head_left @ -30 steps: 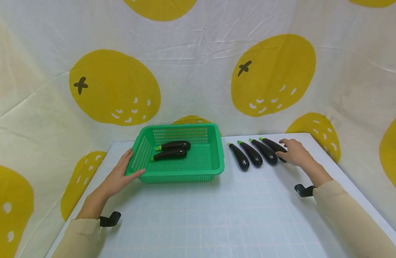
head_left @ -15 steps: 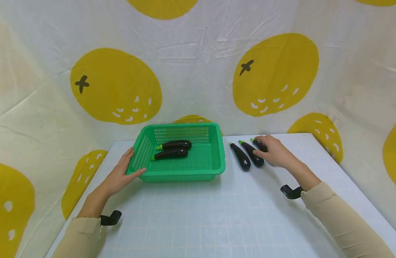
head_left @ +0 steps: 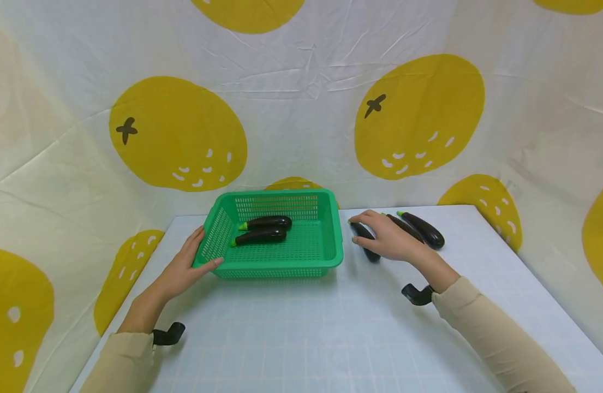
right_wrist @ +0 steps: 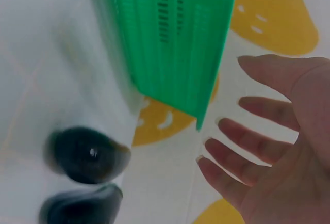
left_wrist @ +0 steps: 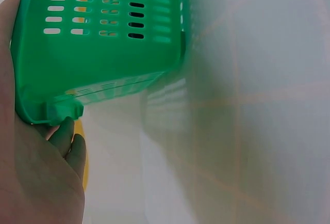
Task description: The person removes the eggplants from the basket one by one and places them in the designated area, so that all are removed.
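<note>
Behind a pale gridded desk (head_left: 281, 338), white cloth (head_left: 291, 125) with yellow prints; left to right, the left hand (head_left: 178, 275) resting on the corner of a green basket (head_left: 272, 266) with fingers laid loose along the rim, two eggplants (head_left: 259, 236) lying inside, and the right hand (head_left: 387, 237) poised over further eggplants (head_left: 425, 230) on the desk, fingers spread and empty. As for handling the eggplants: probably light, firm, slippery-skinned, easily bruised, best taken round the thick middle. Only from the left wrist view: fingertips (left_wrist: 77, 157) against the rim's outside; only from the right: fingers clear of the blurred eggplants.
</note>
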Motion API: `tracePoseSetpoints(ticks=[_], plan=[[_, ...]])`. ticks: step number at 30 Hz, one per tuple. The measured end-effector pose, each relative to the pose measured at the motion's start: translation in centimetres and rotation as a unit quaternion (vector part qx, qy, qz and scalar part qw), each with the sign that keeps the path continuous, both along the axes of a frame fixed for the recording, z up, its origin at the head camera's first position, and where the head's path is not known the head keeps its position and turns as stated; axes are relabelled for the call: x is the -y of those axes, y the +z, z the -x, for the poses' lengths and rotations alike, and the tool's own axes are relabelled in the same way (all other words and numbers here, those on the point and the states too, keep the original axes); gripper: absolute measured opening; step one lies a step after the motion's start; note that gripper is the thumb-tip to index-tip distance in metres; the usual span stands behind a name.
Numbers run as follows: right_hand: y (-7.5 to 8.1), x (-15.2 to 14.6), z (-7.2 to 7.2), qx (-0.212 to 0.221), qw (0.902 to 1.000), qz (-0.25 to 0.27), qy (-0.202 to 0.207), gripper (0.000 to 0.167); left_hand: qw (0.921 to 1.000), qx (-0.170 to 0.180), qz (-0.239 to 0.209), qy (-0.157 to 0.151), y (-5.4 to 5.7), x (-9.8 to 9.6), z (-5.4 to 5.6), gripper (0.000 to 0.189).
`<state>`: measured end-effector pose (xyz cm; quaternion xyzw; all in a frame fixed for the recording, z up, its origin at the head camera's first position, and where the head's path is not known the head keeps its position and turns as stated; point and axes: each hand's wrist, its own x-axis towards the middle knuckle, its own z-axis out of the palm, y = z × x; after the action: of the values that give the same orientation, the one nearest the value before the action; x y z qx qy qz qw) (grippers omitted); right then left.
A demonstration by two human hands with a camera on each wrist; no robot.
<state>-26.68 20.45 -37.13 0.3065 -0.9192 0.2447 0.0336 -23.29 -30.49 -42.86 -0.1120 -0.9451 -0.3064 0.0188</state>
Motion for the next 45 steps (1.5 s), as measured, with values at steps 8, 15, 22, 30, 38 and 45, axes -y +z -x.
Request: tracePoseSetpoints(ticks=[8,15,22,30,38,45], plan=[[0.5,3.7,-0.3,0.008,0.9981,0.029,0.053,0.047,1.0000,-0.004,0.001,-0.002,0.1,0.0,0.3,0.103],[0.8,7.2,-0.2,0.013,0.9968,0.020,0.077,0.046,1.0000,0.001,-0.001,-0.002,0.0,-0.1,0.4,0.104],[0.6,10.9,1.0,0.021,0.9948,-0.010,0.099,0.048,1.0000,-0.001,-0.004,-0.002,-0.1,0.0,0.4,0.104],[-0.2,15.3,1.9,0.062,0.9934,-0.031,0.092,0.053,1.0000,0.004,-0.004,0.002,-0.2,0.1,0.3,0.104],[-0.9,18.8,2.5,0.078,0.9929,-0.061,0.066,0.057,1.0000,0.004,-0.002,0.000,-0.2,0.1,0.1,0.105],[-1.5,21.2,3.5,0.108,0.9895,-0.092,0.024,0.066,1.0000,0.002,-0.008,-0.002,-0.1,0.0,0.1,0.104]])
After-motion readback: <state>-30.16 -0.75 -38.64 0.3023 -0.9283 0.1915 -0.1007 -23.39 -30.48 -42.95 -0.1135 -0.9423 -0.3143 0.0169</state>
